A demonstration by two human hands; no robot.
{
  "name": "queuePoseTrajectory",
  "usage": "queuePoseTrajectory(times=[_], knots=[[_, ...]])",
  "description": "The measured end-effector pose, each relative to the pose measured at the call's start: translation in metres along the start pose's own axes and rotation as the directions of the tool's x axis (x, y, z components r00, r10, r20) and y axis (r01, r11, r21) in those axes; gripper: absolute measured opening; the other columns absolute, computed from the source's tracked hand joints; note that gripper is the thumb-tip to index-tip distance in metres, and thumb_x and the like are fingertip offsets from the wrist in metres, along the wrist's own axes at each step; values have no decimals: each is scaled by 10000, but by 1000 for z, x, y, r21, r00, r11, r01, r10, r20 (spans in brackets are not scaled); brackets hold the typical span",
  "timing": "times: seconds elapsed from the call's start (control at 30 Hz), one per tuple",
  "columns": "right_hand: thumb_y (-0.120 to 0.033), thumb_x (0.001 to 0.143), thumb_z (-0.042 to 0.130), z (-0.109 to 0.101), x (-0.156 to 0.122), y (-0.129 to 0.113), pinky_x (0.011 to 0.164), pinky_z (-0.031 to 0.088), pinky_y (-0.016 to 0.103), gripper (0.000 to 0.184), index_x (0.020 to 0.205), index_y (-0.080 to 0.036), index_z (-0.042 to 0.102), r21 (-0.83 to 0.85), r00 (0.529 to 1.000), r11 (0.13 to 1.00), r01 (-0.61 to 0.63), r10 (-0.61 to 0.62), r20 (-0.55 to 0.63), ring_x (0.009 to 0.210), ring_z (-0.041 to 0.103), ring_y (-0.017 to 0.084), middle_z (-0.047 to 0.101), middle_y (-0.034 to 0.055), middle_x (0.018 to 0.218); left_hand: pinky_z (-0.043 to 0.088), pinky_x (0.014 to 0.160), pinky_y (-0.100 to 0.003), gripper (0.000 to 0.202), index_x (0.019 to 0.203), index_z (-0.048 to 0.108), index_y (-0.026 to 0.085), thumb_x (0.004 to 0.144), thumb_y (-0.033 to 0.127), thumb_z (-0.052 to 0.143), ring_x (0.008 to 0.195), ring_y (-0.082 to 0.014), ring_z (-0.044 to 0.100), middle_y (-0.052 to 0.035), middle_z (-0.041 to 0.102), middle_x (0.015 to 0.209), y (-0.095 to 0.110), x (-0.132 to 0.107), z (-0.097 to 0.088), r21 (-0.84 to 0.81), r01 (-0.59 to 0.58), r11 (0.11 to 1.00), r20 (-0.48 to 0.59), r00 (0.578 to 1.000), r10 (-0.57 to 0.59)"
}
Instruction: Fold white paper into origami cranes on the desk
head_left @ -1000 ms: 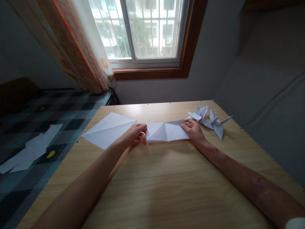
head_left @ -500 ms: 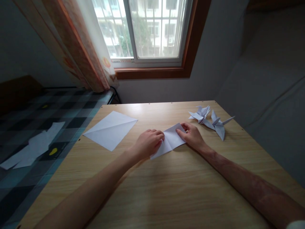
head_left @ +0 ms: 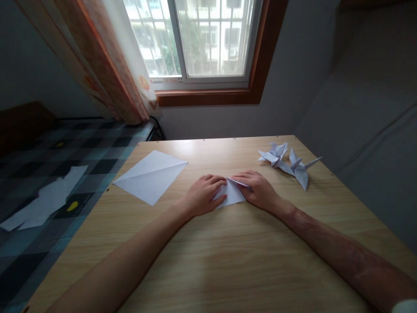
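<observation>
A folded piece of white paper lies on the wooden table between my two hands. My left hand rests on its left part, fingers stretched over the paper and the thumb apart from them, pressing it down. With its right flap raised and folded toward the middle, the paper is pinched in my right hand; the fingers are behind the flap, and the thumb is mostly hidden. To the left, a white square sheet with a diagonal crease lies flat. Two folded paper cranes, one behind the other, sit right of my right hand.
The wooden table reaches toward the wall under a barred window. At left is a bed with a checked cover, on which white paper scraps lie. A patterned curtain hangs beside the window.
My right hand has moved left, bringing the paper's right side up and over toward the middle. My left hand's curled fingers have stretched out onto the paper, which now lies lower.
</observation>
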State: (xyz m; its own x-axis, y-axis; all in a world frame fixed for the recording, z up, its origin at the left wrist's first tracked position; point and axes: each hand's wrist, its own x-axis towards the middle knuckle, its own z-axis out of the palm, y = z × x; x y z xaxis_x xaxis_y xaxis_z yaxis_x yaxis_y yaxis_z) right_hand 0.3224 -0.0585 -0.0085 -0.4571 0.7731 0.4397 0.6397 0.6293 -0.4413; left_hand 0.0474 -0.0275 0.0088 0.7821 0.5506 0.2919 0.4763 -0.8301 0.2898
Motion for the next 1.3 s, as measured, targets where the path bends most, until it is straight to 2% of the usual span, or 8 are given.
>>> queuePoseTrajectory(times=[0.1,0.17,0.5,0.63,0.73,0.9,1.1,1.3], knots=[[-50,909,583,2,-2,-5,1207,514,536,724,1601,-255,637,-72,995,996,59,-52,85,1398,663,326,723,100,1529,502,1168,-519,371,1380,709,225,1061,405,648,1306,-332,666,-122,725,1457,-2,-1,-2,0,25,1000,-16,1000,-25],[-29,908,551,3,-4,-6,1247,500,536,806,1681,-254,540,-81,989,994,78,-67,129,1479,616,316,648,97,1625,502,1177,-509,385,1385,705,220,1056,413,652,1318,-331,660,-124,725,1448,-5,-1,-3,-10,34,999,-21,999,-34],[-59,1009,493,-2,-6,-3,1329,436,561,815,1774,-303,351,-83,972,990,118,-99,213,1622,486,298,474,72,1763,499,1178,-516,500,1487,647,195,1038,416,663,1326,-347,628,-171,683,1460,-11,0,-5,-13,41,999,-18,999,-41],[-132,1038,533,-5,-7,-4,1359,380,585,804,1788,-303,302,-83,962,990,116,-91,257,1654,436,306,420,76,1791,496,1179,-509,515,1532,634,219,1066,438,618,1318,-341,620,-160,663,1463,-12,-1,-5,24,24,999,-6,1000,-24],[-200,1070,553,-8,-8,-4,1373,349,587,781,1796,-286,278,-88,952,988,124,-93,292,1672,403,312,384,92,1807,494,1187,-522,523,1531,638,193,1077,450,596,1322,-350,610,-176,651,1462,-12,-2,-5,42,24,999,9,1000,-24],[-331,1106,596,-8,-10,-6,1392,312,578,769,1800,-276,268,-78,950,990,120,-91,300,1685,374,327,353,100,1818,497,1192,-544,541,1547,635,197,1068,446,609,1322,-363,604,-187,641,1470,-12,-1,-3,27,34,999,2,999,-34],[-359,1087,637,-8,-10,-10,1416,249,567,821,1805,-277,246,-88,946,988,127,-94,310,1703,335,322,317,95,1833,495,1198,-547,558,1571,616,198,1076,454,600,1326,-365,594,-184,635,1484,-12,-2,-2,42,34,999,0,999,-34],[-496,1125,591,-6,-11,-17,1426,224,550,847,1818,-235,181,-112,936,988,107,-62,345,1720,291,313,279,121,1845,497,1192,-514,561,1572,610,178,1084,454,592,1317,-356,608,-178,642,1488,-10,-2,-5,96,33,995,26,999,-36]])
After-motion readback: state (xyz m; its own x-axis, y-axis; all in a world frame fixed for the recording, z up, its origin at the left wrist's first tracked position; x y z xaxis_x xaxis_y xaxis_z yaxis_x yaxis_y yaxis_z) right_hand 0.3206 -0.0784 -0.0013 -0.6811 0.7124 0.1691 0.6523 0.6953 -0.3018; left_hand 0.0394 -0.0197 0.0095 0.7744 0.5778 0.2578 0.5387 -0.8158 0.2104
